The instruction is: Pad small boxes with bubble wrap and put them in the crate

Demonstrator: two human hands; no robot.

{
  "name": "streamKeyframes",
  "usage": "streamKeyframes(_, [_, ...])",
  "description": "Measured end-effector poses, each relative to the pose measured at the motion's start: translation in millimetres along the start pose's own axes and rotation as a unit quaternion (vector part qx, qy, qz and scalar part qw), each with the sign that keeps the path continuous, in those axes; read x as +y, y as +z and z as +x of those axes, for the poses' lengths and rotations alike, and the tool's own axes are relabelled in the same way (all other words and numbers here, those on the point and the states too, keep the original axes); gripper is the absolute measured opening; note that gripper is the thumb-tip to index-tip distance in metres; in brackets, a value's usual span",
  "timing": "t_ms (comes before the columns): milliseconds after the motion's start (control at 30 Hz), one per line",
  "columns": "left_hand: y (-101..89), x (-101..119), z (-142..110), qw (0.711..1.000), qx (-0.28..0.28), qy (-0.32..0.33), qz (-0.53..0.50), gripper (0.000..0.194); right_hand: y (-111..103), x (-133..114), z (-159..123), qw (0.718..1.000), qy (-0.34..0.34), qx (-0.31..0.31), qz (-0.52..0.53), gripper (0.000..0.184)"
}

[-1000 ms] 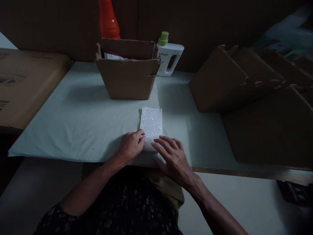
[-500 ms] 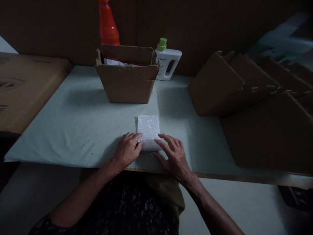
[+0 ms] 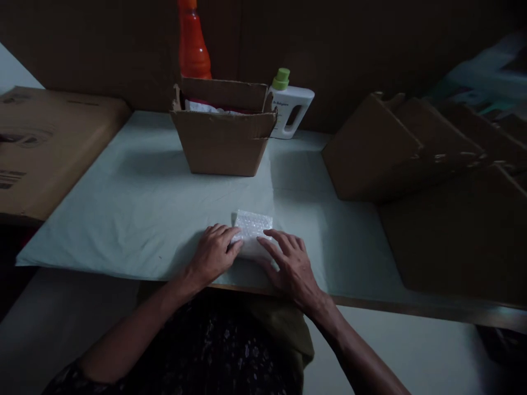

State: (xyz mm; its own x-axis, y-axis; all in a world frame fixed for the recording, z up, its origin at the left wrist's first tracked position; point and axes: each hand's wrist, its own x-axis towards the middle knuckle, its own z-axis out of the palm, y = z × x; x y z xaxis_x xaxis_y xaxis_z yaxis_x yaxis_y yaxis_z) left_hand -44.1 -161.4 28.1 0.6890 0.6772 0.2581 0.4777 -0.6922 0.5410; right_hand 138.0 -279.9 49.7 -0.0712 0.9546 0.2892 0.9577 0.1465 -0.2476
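A small white bubble-wrap bundle (image 3: pixel 252 227) lies near the front edge of a table covered with a pale sheet (image 3: pixel 140 208). My left hand (image 3: pixel 214 253) rests on the bundle's left side, fingers curled against it. On its right side lies my right hand (image 3: pixel 288 263), fingers spread flat and pressing on the wrap. Only the far part of the bundle shows between the hands.
An open cardboard box (image 3: pixel 224 134) stands behind the bundle, with an orange bottle (image 3: pixel 193 46) behind it and a white jug with a green cap (image 3: pixel 290 107) to its right. Stacked flat cardboard (image 3: pixel 432 175) fills the right side. A large carton (image 3: pixel 45 142) lies at left.
The visible stretch of bubble wrap has grown shorter, rolled or folded toward me under both hands. The hands stayed near the front edge, closing in on the bundle.
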Motion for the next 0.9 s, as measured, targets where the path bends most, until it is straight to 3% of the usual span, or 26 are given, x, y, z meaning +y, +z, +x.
streamKeyframes(100, [3.1, -2, 12, 0.999, 0.038, -0.038, -0.009, 0.02, 7, 1, 6, 0.999, -0.025, -0.026, -0.017, 0.034])
streamKeyframes(200, [0.4, 2, 6, 0.977, 0.103, -0.109, -0.149, 0.034, 13, 11, 17, 0.998, 0.04, -0.014, 0.035, 0.026])
streamKeyframes(267, [-2.3, 7, -3, 0.93, 0.107, -0.187, -0.299, 0.044, 13, 16, 22, 0.987, 0.112, 0.026, 0.111, 0.024])
streamKeyframes(333, [-3.2, 13, -10, 0.856, 0.064, -0.244, -0.452, 0.049, 11, 14, 23, 0.967, 0.154, 0.035, 0.201, 0.026])
streamKeyframes(433, [-1.1, 20, -10, 0.755, -0.007, -0.259, -0.602, 0.037, 7, 5, 21, 0.944, 0.143, 0.003, 0.298, 0.027])
streamKeyframes(533, [0.9, 24, -3, 0.724, 0.0, -0.253, -0.641, 0.027, 4, 2, 17, 0.949, 0.117, 0.034, 0.291, 0.024])
streamKeyframes(633, [0.8, 30, 0, 0.719, 0.013, -0.24, -0.652, 0.031, 0, 9, 16, 0.947, 0.125, 0.058, 0.29, 0.049])
streamKeyframes(700, [0.2, 33, -2, 0.725, -0.003, -0.23, -0.649, 0.032, -3, 13, 17, 0.928, 0.136, -0.008, 0.346, 0.058])
streamKeyframes(733, [-0.5, 34, -4, 0.739, -0.015, -0.226, -0.635, 0.032, -4, 14, 18, 0.915, 0.138, -0.05, 0.375, 0.054])
streamKeyframes(800, [-4.5, 32, -6, 0.793, -0.045, -0.212, -0.569, 0.032, -5, 15, 20, 0.892, 0.144, -0.102, 0.417, 0.045])
streamKeyframes(900, [-23.5, 18, 5, 0.908, -0.038, -0.153, -0.387, 0.048, -9, 18, 26, 0.874, 0.176, -0.1, 0.441, 0.046])
